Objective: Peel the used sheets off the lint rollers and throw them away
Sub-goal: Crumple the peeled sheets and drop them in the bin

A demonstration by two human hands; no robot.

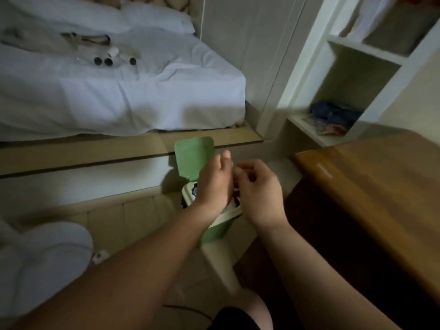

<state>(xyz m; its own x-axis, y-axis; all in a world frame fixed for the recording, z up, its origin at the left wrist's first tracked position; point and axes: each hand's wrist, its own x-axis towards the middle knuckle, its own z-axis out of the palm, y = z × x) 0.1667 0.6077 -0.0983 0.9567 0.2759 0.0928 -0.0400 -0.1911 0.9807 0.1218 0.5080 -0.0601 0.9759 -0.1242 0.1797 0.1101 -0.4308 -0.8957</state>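
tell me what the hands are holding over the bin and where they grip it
It cannot be told. The left hand and the right hand meet, fingers curled, above the open green bin; anything pinched between them is hidden and blurred.

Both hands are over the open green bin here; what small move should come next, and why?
Probably letting go, so whatever the fingers pinch drops in. The left hand and right hand meet right above the green bin, whose lid stands open. Any sheet between them is too hidden to confirm. The lint rollers lie on the bed, awaiting the return.
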